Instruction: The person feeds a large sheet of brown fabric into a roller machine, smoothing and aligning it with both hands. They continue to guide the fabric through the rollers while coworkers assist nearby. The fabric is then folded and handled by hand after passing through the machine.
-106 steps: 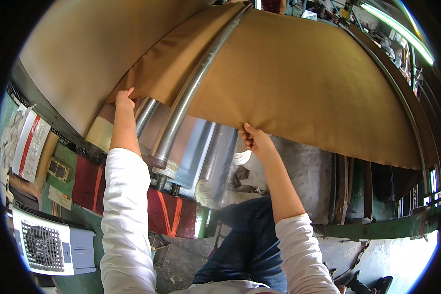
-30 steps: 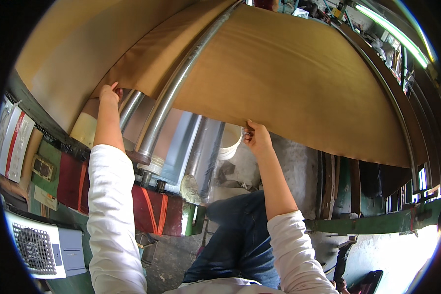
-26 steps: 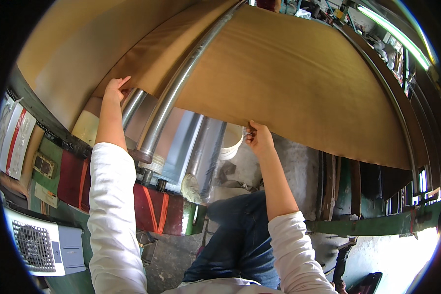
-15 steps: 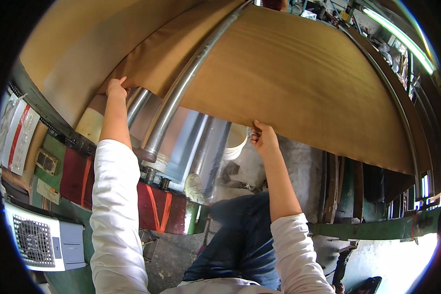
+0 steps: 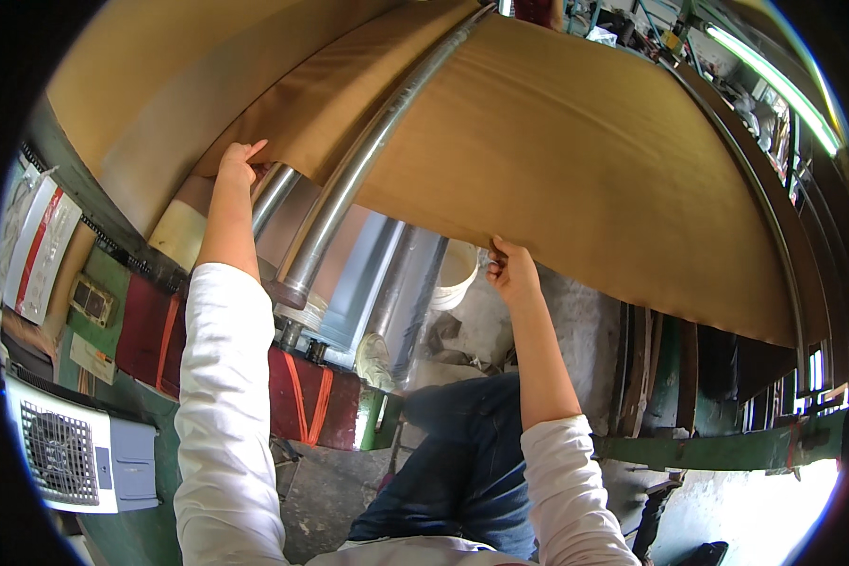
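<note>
wide brown leather-like flexible sheet (image 5: pixel 575 170) fills most of the view from 10 through 12 to 3 o'clock. long axis looks to run crosswise, but far ends out of sight, so can't be sure; near free edge runs from 10 o'clock to just past 3 o'clock, bowing toward the person. long shiny steel roller (image 5: pixel 382 141) crosses over the sheet, pointing to 1 o'clock from its near end.

right hand (image 5: pixel 512 269) clamped on the near edge, thumb on top, fingers curled below. left hand (image 5: pixel 236 168) at the edge's 10 o'clock corner, one finger stretched toward 2 o'clock; can't tell whether it's pinching.

round white plastic bucket (image 5: pixel 457 283) just off the right hand at 8 o'clock, top partly covered by sheet. dark red block (image 5: pixel 344 410) with orange straps (image 5: pixel 321 410) at 7 o'clock. white-and-grey grilled appliance (image 5: pixel 61 453) at 8 o'clock. green metal beam (image 5: pixel 717 454) at 4 o'clock.
</note>
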`<control>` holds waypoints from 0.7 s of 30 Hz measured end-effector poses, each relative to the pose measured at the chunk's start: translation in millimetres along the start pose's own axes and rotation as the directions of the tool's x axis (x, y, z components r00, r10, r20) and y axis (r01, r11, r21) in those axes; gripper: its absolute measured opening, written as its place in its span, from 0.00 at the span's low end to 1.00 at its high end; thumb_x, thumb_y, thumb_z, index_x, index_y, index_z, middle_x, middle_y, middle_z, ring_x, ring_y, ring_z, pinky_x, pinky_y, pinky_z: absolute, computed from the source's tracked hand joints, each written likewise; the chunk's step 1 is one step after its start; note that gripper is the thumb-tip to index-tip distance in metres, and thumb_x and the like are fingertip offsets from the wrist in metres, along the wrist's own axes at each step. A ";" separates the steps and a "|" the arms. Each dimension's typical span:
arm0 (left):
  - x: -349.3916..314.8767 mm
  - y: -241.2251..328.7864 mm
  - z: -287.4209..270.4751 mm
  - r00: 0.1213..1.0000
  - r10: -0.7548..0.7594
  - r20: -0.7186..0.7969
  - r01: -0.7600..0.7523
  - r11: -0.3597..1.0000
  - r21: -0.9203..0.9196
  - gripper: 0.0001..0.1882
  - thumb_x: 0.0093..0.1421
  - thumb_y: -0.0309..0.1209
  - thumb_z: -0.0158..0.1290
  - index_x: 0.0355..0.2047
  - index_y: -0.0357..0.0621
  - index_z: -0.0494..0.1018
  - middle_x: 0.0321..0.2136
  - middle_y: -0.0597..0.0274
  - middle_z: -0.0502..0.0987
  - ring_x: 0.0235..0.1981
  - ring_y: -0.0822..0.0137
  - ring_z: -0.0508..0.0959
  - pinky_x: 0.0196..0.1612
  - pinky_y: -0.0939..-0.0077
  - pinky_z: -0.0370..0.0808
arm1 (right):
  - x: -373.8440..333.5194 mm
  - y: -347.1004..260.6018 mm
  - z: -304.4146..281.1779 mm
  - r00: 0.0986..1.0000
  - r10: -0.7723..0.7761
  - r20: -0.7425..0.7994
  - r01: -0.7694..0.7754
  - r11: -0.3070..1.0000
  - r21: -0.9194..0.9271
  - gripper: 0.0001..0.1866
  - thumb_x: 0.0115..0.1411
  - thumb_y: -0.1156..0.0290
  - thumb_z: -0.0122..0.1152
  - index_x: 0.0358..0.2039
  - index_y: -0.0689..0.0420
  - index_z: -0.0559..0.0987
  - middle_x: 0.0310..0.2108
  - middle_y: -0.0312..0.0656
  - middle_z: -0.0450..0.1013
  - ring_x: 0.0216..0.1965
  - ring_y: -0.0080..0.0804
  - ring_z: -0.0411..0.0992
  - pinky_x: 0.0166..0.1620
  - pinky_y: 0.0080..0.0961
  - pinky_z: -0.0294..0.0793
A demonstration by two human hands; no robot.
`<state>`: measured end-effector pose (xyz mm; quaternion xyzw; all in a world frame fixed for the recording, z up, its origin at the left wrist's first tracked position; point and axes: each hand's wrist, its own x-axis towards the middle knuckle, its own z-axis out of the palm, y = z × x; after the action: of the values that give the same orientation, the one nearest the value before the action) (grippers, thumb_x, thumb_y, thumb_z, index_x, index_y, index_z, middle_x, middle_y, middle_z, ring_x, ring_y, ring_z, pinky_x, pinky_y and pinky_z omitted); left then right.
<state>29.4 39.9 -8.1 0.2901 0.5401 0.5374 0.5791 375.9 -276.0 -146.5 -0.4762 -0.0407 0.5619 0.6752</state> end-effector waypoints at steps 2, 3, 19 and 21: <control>1.6 -0.1 -2.2 0.999 0.007 -0.032 -0.009 0.999 -0.051 0.15 0.59 0.29 0.33 0.45 0.40 0.60 0.40 0.54 0.75 0.28 0.56 0.71 0.25 0.63 0.70 | -2.0 -1.0 1.2 1.000 -0.002 0.007 0.002 1.000 -0.012 0.04 0.55 0.68 0.54 0.28 0.51 0.70 0.18 0.33 0.62 0.16 0.21 0.55 0.21 0.19 0.57; 4.0 0.3 -2.8 0.999 0.011 -0.046 -0.014 0.997 -0.076 0.15 0.59 0.29 0.33 0.46 0.40 0.59 0.41 0.54 0.75 0.28 0.56 0.71 0.25 0.64 0.70 | -2.5 -1.6 1.1 1.000 -0.005 0.009 0.005 1.000 -0.017 0.04 0.55 0.68 0.54 0.28 0.51 0.70 0.18 0.33 0.62 0.16 0.21 0.55 0.21 0.19 0.57; -3.8 10.6 -5.9 0.905 -0.097 -0.415 0.009 0.978 -0.208 0.12 0.57 0.25 0.42 0.41 0.34 0.63 0.35 0.57 0.77 0.29 0.60 0.73 0.21 0.69 0.71 | -3.9 -2.2 2.9 1.000 -0.004 0.004 0.004 1.000 -0.028 0.04 0.55 0.68 0.54 0.29 0.51 0.69 0.18 0.33 0.62 0.15 0.21 0.57 0.20 0.19 0.57; 12.9 8.7 -11.6 0.919 -0.158 -0.362 0.076 0.970 -0.231 0.12 0.58 0.27 0.40 0.41 0.35 0.63 0.36 0.57 0.76 0.29 0.60 0.73 0.21 0.68 0.72 | -1.9 -1.3 1.6 1.000 -0.001 0.000 0.001 1.000 -0.027 0.04 0.55 0.68 0.54 0.29 0.51 0.69 0.18 0.33 0.62 0.15 0.21 0.57 0.20 0.19 0.58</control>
<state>13.8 51.3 -7.0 0.0848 0.5976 0.6017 0.5231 375.3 -276.5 -143.8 -0.4853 -0.0484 0.5608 0.6691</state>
